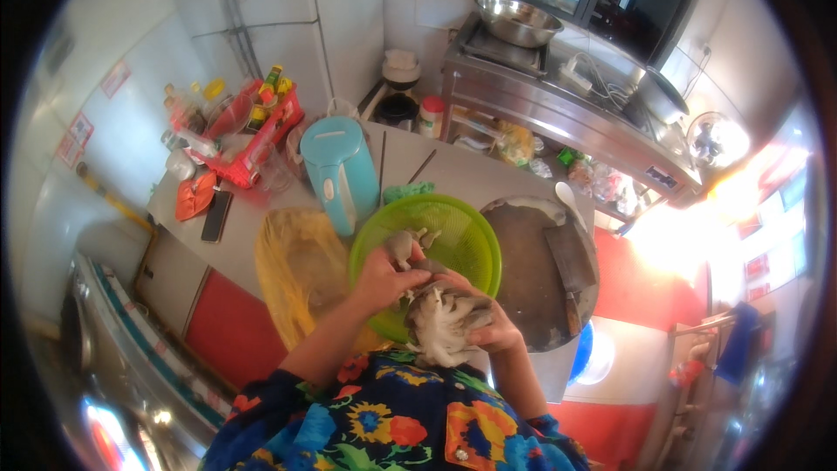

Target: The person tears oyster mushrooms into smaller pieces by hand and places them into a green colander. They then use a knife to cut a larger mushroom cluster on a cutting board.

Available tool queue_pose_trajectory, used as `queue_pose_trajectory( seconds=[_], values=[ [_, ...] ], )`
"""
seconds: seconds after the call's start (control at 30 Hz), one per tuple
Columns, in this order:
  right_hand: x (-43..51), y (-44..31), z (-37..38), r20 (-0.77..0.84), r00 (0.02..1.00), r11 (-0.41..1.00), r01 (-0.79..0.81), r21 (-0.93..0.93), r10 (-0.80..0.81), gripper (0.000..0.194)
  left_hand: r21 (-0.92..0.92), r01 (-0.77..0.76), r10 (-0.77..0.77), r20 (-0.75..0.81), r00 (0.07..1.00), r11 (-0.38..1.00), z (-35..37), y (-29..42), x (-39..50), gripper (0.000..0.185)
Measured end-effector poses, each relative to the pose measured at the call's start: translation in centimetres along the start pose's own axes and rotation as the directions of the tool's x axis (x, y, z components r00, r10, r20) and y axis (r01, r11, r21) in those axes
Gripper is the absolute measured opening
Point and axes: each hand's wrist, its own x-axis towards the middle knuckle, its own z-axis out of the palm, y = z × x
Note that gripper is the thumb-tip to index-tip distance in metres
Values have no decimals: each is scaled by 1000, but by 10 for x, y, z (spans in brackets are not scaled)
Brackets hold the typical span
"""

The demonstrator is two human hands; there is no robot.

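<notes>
A cluster of oyster mushrooms (444, 327), pale stems towards me and grey caps at its edges, is gripped in my right hand (498, 330) at the near rim of a green plastic colander (485, 232). My left hand (381, 280) pinches a grey mushroom cap (399, 247) at the cluster's far side; whether that cap is detached cannot be told. Inside the colander, small mushroom pieces (428, 237) show beyond my fingers. A yellow plastic bag (294, 261) lies left of the colander. To its right, a cleaver (570, 258) rests on a round chopping board (523, 275).
Behind the colander stand a blue electric kettle (337, 163) and a green cloth (409, 191). A phone (216, 216) and a red basket (239, 170) of bottles sit at the table's left. A white spoon (567, 196) touches the board. A steel bench (562, 101) with a metal basin (520, 23) stands beyond.
</notes>
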Motion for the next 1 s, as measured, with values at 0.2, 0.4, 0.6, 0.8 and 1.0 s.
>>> queue_pose_trajectory(
  seconds=[0.2, 0.4, 0.6, 0.8, 1.0],
  values=[
    [-13, 27, -23, -87, 994, 905, 101, 412, -71, 80, -383, -1, -51, -126, 991, 924, -5, -3, 0, 19],
    [-27, 28, -45, -214, 971, 797, 214, 565, -109, 77, -423, -67, -38, -235, 971, 904, -40, -9, 7, 19],
    [-13, 16, -29, -231, 972, 918, 118, 380, -29, 83, 623, 71, -98, 9, 995, 779, -41, -37, 9, 41],
    [4, 1, -3, -194, 976, 957, 143, 251, -95, 90, 585, -136, 125, 59, 990, 800, -16, -23, 4, 35],
    [2, 2, -3, -267, 963, 984, 84, 160, -38, 90, 444, -464, 351, 315, 882, 766, 12, 33, -13, 25]
  ],
)
